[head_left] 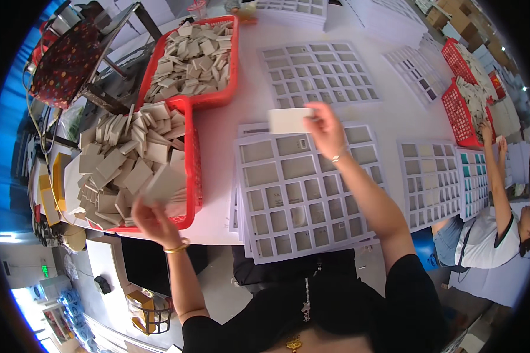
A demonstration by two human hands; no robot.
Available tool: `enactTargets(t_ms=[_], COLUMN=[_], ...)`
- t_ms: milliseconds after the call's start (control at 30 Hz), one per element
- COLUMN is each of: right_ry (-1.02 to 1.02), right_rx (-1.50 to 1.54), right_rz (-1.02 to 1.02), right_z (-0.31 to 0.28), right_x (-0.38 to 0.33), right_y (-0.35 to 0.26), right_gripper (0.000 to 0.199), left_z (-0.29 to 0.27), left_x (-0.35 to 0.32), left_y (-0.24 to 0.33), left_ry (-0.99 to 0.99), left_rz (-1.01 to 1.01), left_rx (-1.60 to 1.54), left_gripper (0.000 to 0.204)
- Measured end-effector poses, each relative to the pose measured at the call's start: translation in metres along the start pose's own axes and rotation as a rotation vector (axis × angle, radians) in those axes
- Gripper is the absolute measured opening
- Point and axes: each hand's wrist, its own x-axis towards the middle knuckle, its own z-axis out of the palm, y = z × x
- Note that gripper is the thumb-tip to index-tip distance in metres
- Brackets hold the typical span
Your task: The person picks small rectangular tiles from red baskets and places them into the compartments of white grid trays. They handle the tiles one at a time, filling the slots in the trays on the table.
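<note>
My right hand (327, 134) pinches a pale rectangular tile (287, 121) by its right end, above the far edge of a white grid board (288, 187). That board lies on a stack of similar ones, its rows of rectangular openings showing grey. At the left, my left hand (154, 225) is closed on another pale tile (166, 183), blurred by motion, over the near end of a red plastic basket (193, 159). Loose pale tiles (118, 167) are heaped in that basket.
Behind it stands a second red basket (234, 65) full of smaller tile pieces. Another grid board (321, 73) lies farther back on the white table (218, 226). A co-worker (492, 235) at the right reaches toward red baskets (460, 117). A metal-framed stand (103, 88) rises at the far left.
</note>
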Motion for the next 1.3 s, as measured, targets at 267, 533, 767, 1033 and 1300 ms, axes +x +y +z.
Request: enactTargets(t_ms=[267, 533, 767, 1033, 1300], right_ry=[0.163, 0.125, 0.041, -0.178, -0.224], right_rx=[0.08, 0.073, -0.058, -0.178, -0.534], right_rz=[0.136, 0.189, 0.213, 0.358, 0.188], right_z=[-0.113, -0.134, -0.086, -0.031, -0.007], right_x=[-0.067, -0.087, -0.058, -0.023, -0.012], right_y=[0.016, 0.012, 0.035, 0.063, 0.066], right_gripper=[0.03, 0.031, 0.026, 0.018, 0.014], left_z=[0.166, 0.213, 0.2, 0.179, 0.184], left_x=[-0.081, -0.085, -0.087, -0.11, -0.106], left_y=[0.065, 0.029, 0.065, 0.054, 0.054], left_ry=[-0.878, -1.135, -0.901, -0.974, -1.054], left_rz=[-0.242, -0.303, 0.227, 0.436, 0.403], left_rx=[-0.119, 0.116, 0.393, 0.333, 0.351], left_gripper=[0.02, 0.023, 0.019, 0.016, 0.015])
